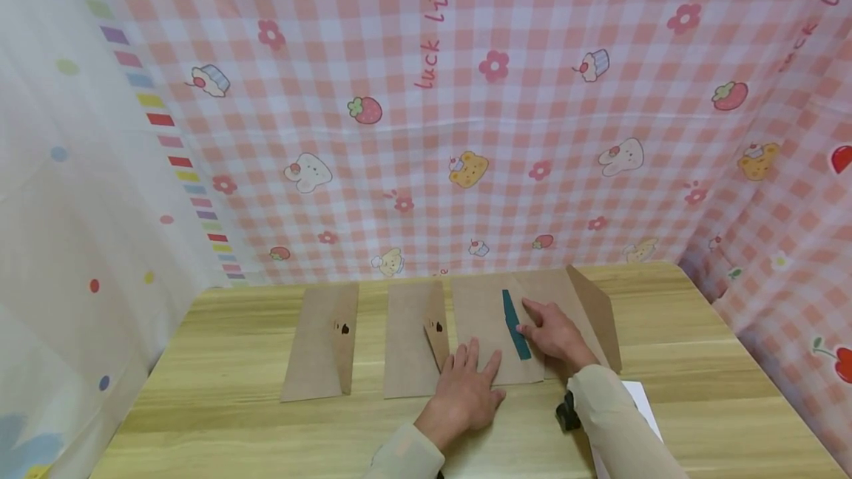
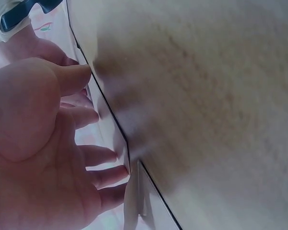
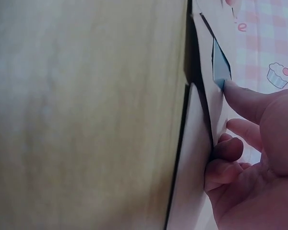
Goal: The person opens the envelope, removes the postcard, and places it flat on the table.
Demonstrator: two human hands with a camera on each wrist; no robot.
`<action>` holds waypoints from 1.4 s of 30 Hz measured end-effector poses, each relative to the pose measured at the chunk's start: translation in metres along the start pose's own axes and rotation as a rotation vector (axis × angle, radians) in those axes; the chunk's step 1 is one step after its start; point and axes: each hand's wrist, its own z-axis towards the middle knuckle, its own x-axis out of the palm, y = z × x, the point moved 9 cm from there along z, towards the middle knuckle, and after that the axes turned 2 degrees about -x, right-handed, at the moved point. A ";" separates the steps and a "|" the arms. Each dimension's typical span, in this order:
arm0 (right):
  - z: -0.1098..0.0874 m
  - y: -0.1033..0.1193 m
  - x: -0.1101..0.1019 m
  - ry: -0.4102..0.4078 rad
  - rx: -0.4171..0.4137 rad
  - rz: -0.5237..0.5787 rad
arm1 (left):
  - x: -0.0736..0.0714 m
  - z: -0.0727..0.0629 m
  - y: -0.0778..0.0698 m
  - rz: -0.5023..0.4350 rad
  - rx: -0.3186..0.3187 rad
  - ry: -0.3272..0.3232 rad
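A large brown kraft paper piece lies flat with a dark teal strip on it. My right hand rests over its right part, the thumb touching the strip's right edge and the index finger extended along it. In the right wrist view the thumb meets the teal strip, and the other fingers bend beside the raised paper edge. My left hand lies with fingers spread at the paper's near left corner, also reaching the neighbouring folded kraft piece. In the left wrist view its fingertips meet the paper edge.
Another folded kraft piece with a small dark print lies at the left of the wooden table. A brown flap stands up at the large piece's right. White paper lies by the right forearm. Patterned cloth hangs behind.
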 end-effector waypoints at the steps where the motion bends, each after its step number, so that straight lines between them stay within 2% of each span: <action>1: 0.000 0.000 0.000 -0.003 0.000 -0.004 | 0.000 0.000 0.000 0.004 0.000 -0.001; 9: 0.000 -0.001 0.000 -0.005 0.006 -0.020 | 0.000 0.001 0.001 0.019 0.002 -0.003; 22: -0.004 -0.001 0.002 -0.004 0.034 -0.004 | 0.003 0.003 0.002 -0.028 -0.001 0.031; 30: -0.007 -0.003 0.007 0.025 0.109 -0.025 | 0.005 0.004 0.004 -0.013 -0.004 0.027; 42: -0.009 -0.003 0.009 0.027 0.142 -0.065 | 0.003 0.003 0.002 -0.023 0.008 0.015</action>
